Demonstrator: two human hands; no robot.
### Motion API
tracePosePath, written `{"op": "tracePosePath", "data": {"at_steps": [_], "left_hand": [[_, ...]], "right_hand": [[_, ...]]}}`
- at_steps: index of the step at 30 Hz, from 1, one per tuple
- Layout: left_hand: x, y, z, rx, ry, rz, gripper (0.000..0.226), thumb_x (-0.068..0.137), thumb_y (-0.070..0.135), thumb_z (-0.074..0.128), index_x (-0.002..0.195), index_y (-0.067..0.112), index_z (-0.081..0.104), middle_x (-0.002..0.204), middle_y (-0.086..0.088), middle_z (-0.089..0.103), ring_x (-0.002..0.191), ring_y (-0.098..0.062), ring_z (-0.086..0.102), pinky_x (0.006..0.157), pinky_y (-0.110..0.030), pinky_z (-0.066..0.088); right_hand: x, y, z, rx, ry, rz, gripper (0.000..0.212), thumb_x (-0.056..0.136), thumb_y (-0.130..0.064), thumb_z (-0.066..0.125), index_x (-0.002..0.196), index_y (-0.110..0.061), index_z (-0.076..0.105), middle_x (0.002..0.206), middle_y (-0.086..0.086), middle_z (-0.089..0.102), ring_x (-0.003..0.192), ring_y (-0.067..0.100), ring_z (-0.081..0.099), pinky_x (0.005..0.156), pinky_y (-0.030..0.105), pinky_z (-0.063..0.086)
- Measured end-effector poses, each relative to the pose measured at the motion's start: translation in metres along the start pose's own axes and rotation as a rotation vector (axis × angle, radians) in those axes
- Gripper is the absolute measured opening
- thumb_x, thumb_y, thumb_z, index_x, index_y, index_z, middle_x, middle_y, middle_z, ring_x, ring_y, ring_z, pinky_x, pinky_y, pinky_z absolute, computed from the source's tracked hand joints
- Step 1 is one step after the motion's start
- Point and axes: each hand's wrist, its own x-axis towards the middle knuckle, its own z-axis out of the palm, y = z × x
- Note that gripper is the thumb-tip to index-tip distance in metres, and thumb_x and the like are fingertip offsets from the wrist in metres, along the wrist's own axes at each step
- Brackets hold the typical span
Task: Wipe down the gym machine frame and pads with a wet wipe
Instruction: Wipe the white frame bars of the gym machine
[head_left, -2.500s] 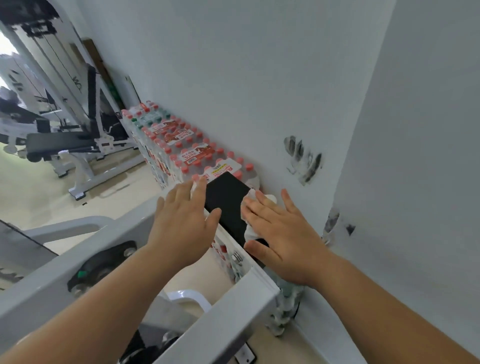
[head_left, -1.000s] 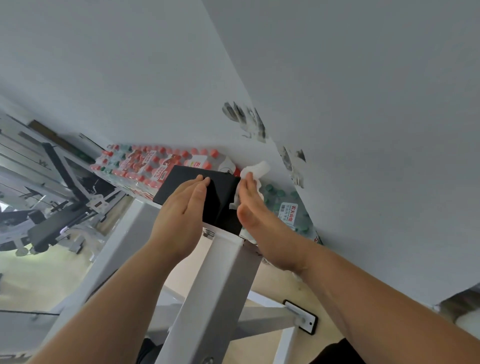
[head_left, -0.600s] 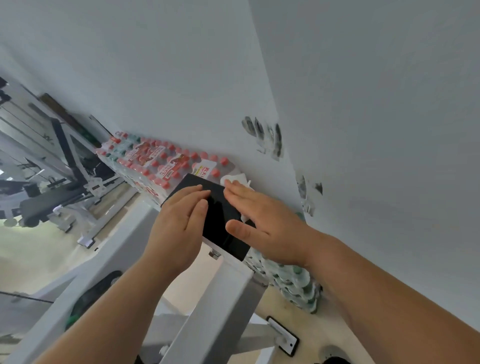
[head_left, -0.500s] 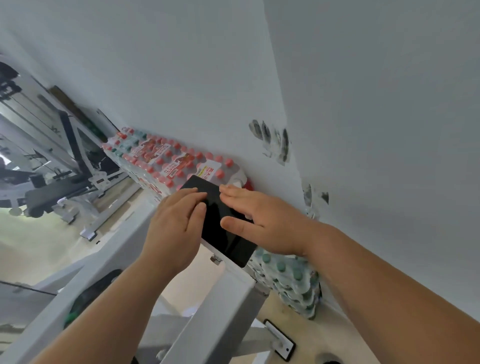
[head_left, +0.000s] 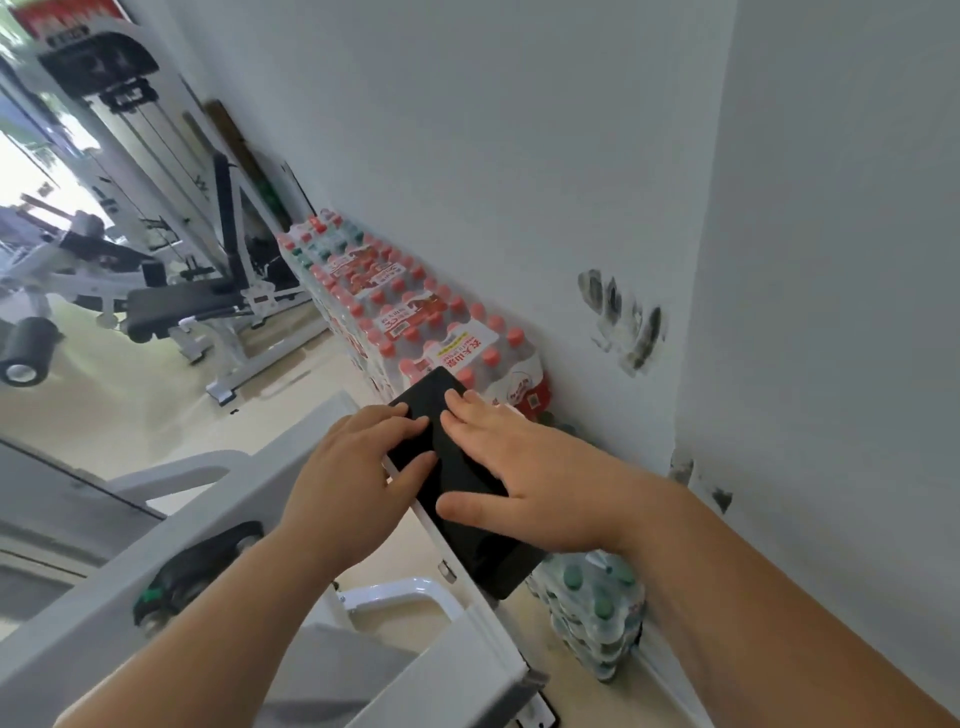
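1. Hands first: both lay flat and open, fingers straight, gripping nothing. The left hand (head_left: 353, 483) rested on the near-left edge of the black pad (head_left: 462, 483). The right hand (head_left: 530, 478) was spread across the pad's middle, a bit below the centre of the frame.
2. That pad sat on top of the white frame (head_left: 208, 519), which ran down toward the lower left corner.
3. As for the wet wipe, I honestly couldn't spot it. My guess was that it was trapped under the right palm, but I couldn't tell.
4. Just past the pad, shrink-wrapped water bottles (head_left: 415, 322) were stacked along the wall. There were dark smudges (head_left: 623, 322) on the paint at the right of centre.
5. How I'd have done this bit well:
   - Press with the whole flat palm so the wipe stays in full contact.
   - Run overlapping strokes along the pad's length while the left hand steadies it.
   - Don't skip the far corner, the side edges or the seam where pad meets frame. Grime probably collects there.
   - Ease off near the far end so knuckles don't clip the bottles.
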Motion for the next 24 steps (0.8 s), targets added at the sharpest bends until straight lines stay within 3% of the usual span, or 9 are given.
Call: {"op": "tracePosePath", "data": {"at_steps": [4, 8, 10, 13, 16, 19, 20, 22, 24], "left_hand": [[0.002, -0.003, 0.003, -0.060, 0.048, -0.008, 0.033, 0.093, 0.038, 0.063, 0.124, 0.033, 0.069, 0.132, 0.015, 0.059, 0.122, -0.009, 0.050, 0.104, -0.028, 0.037], [0.002, -0.004, 0.003, -0.092, 0.063, -0.009, 0.033, 0.093, 0.040, 0.054, 0.120, 0.032, 0.071, 0.127, 0.016, 0.061, 0.119, -0.008, 0.052, 0.103, -0.033, 0.042], [0.003, -0.007, 0.005, -0.112, 0.076, -0.024, 0.028, 0.095, 0.028, 0.061, 0.121, 0.034, 0.071, 0.130, 0.018, 0.060, 0.123, -0.008, 0.051, 0.106, -0.029, 0.039], [0.001, -0.009, 0.009, -0.154, 0.086, -0.040, 0.030, 0.095, 0.026, 0.064, 0.123, 0.037, 0.069, 0.133, 0.021, 0.058, 0.126, -0.004, 0.048, 0.107, -0.026, 0.034], [-0.001, -0.009, 0.010, -0.170, 0.093, -0.046, 0.032, 0.093, 0.030, 0.067, 0.123, 0.038, 0.068, 0.133, 0.022, 0.057, 0.124, 0.001, 0.046, 0.105, -0.024, 0.032], [-0.001, -0.009, 0.010, -0.160, 0.097, -0.033, 0.033, 0.091, 0.031, 0.068, 0.123, 0.039, 0.068, 0.131, 0.023, 0.056, 0.120, 0.004, 0.044, 0.103, -0.023, 0.031], [0.000, -0.010, 0.010, -0.165, 0.101, -0.028, 0.033, 0.091, 0.030, 0.068, 0.123, 0.040, 0.067, 0.131, 0.023, 0.056, 0.120, 0.004, 0.044, 0.103, -0.023, 0.031], [0.001, -0.011, 0.012, -0.174, 0.108, -0.019, 0.033, 0.092, 0.030, 0.067, 0.123, 0.040, 0.067, 0.130, 0.024, 0.056, 0.120, 0.005, 0.043, 0.103, -0.023, 0.032], [0.001, -0.012, 0.013, -0.171, 0.114, -0.016, 0.032, 0.093, 0.028, 0.065, 0.123, 0.040, 0.067, 0.130, 0.024, 0.055, 0.120, 0.007, 0.042, 0.102, -0.021, 0.031]], "right_hand": [[0.026, 0.002, -0.005, -0.151, -0.011, -0.040, 0.084, 0.100, -0.069, 0.026, 0.163, -0.022, -0.002, 0.169, -0.004, -0.017, 0.152, 0.007, -0.023, 0.128, 0.037, -0.003], [0.050, 0.006, -0.010, 0.098, 0.029, -0.061, 0.067, 0.106, -0.055, 0.032, 0.163, -0.029, 0.008, 0.170, -0.011, -0.011, 0.152, 0.006, -0.024, 0.128, 0.041, -0.002], [0.047, 0.017, -0.005, 0.373, 0.221, -0.083, 0.051, 0.110, -0.035, 0.039, 0.159, -0.033, 0.029, 0.170, -0.013, 0.009, 0.155, 0.002, -0.006, 0.127, 0.034, 0.004], [0.039, 0.032, 0.007, 0.726, 0.542, -0.016, 0.034, 0.104, -0.014, 0.054, 0.127, -0.038, 0.061, 0.144, -0.010, 0.055, 0.136, 0.000, 0.048, 0.118, 0.036, 0.039], [0.035, 0.038, 0.006, 0.715, 0.550, 0.071, 0.018, 0.094, -0.013, 0.071, 0.107, -0.026, 0.071, 0.114, -0.009, 0.072, 0.108, 0.001, 0.067, 0.101, 0.036, 0.054], [0.020, 0.022, -0.006, 0.270, 0.313, 0.028, 0.035, 0.099, -0.027, 0.065, 0.133, -0.022, 0.066, 0.150, -0.008, 0.053, 0.138, 0.006, 0.047, 0.120, 0.034, 0.035], [0.015, 0.014, -0.005, 0.122, 0.184, 0.017, 0.050, 0.102, -0.036, 0.057, 0.149, -0.022, 0.050, 0.164, -0.007, 0.031, 0.152, 0.009, 0.025, 0.126, 0.033, 0.021], [0.007, 0.003, 0.002, -0.099, 0.023, 0.031, 0.072, 0.105, -0.052, 0.042, 0.163, -0.021, 0.012, 0.170, -0.007, -0.011, 0.155, 0.011, -0.016, 0.127, 0.032, -0.001], [0.008, -0.003, 0.002, -0.191, -0.033, 0.059, 0.082, 0.103, -0.060, 0.034, 0.163, -0.019, -0.004, 0.166, -0.004, -0.026, 0.151, 0.013, -0.029, 0.125, 0.034, -0.007]]}}
